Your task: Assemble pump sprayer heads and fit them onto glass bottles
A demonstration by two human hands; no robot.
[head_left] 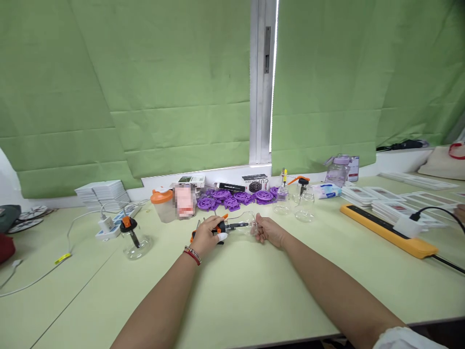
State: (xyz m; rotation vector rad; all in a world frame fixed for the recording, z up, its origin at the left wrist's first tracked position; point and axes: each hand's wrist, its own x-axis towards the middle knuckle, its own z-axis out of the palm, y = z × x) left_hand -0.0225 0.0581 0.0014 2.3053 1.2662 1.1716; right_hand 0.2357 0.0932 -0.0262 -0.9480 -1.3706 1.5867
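A clear glass bottle lies sideways between my hands, just above the table, with a dark rod running inside it. My left hand is closed around the black and orange top at the bottle's neck. The fingers of my right hand are closed on the bottle's round base. More black and orange parts show beneath my left hand, mostly covered. To the left stands a similar glass bottle with a black and orange top and a dark rod inside.
Purple plastic wheel-shaped parts lie along the back. Several clear bottles stand right of them. An orange power strip and white frames are at the right. An orange-lidded cup and a white power strip are at the left.
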